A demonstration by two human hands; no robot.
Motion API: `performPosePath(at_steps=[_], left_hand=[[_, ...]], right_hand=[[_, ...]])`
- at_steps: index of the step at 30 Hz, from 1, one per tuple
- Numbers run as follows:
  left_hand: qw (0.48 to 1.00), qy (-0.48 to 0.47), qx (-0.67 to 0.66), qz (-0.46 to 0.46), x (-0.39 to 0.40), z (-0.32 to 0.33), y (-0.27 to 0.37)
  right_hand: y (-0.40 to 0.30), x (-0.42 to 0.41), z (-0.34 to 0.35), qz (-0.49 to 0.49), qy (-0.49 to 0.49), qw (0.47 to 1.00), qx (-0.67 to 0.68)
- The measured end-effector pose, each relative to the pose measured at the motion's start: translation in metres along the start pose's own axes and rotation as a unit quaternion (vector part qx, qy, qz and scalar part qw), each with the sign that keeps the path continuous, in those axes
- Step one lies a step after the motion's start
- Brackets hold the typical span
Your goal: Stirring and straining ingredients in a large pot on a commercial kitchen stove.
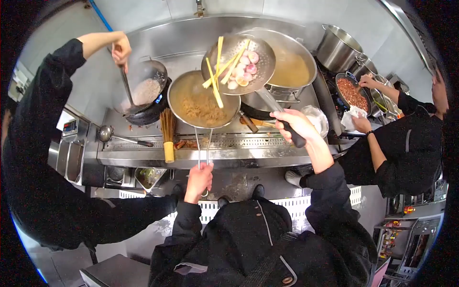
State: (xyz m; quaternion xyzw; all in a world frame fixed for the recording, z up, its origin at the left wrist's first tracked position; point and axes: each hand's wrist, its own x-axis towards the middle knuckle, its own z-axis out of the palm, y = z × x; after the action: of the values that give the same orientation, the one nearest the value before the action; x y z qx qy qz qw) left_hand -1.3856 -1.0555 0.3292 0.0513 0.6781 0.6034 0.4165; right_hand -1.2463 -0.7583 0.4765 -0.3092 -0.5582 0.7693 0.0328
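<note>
My left hand (199, 181) grips the wire handle of a round strainer (183, 86), level above the stove's front half. Brown, crumbly solids (204, 109) lie in it. My right hand (297, 129) is closed around the black handle of a perforated metal skimmer (213, 59). Pale pink peeled shallots (245, 68) and yellowish lemongrass stalks (219, 52) rest in the skimmer, some stalks jutting over the strainer. The skimmer overlaps the strainer's far right rim and the near left rim of a large steel pot (311, 53) of cloudy brown broth (292, 70). What lies under the strainer is hidden.
On the left, a co-worker's hand (121, 50) holds a ladle in a steaming wok (143, 114) over a flame. Another person, right, tends a pan of reddish bits (351, 94). A bamboo brush (168, 143) and a ladle (106, 133) lie along the stove's front.
</note>
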Motion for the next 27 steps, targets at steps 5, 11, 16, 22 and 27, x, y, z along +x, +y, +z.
performPosePath(at_steps=[5,11,16,22,27], left_hand=[[0.999,-0.036,-0.032,0.008,-0.010,-0.009,0.010],[0.997,-0.067,-0.038,-0.008,-0.013,-0.029,-0.006],[0.997,-0.063,-0.045,-0.023,-0.008,-0.035,-0.029],[0.994,-0.082,-0.044,-0.059,0.011,-0.037,-0.063],[0.993,-0.083,-0.044,-0.068,0.019,-0.053,-0.102]], right_hand=[[0.024,0.025,0.031,-0.009,-0.002,0.995,-0.096],[0.051,0.043,0.050,-0.068,0.067,0.959,-0.268],[0.068,0.035,0.053,-0.180,0.169,0.867,-0.433],[0.064,0.031,0.038,-0.187,0.185,0.857,-0.443],[0.015,0.011,0.034,-0.108,0.115,0.956,-0.249]])
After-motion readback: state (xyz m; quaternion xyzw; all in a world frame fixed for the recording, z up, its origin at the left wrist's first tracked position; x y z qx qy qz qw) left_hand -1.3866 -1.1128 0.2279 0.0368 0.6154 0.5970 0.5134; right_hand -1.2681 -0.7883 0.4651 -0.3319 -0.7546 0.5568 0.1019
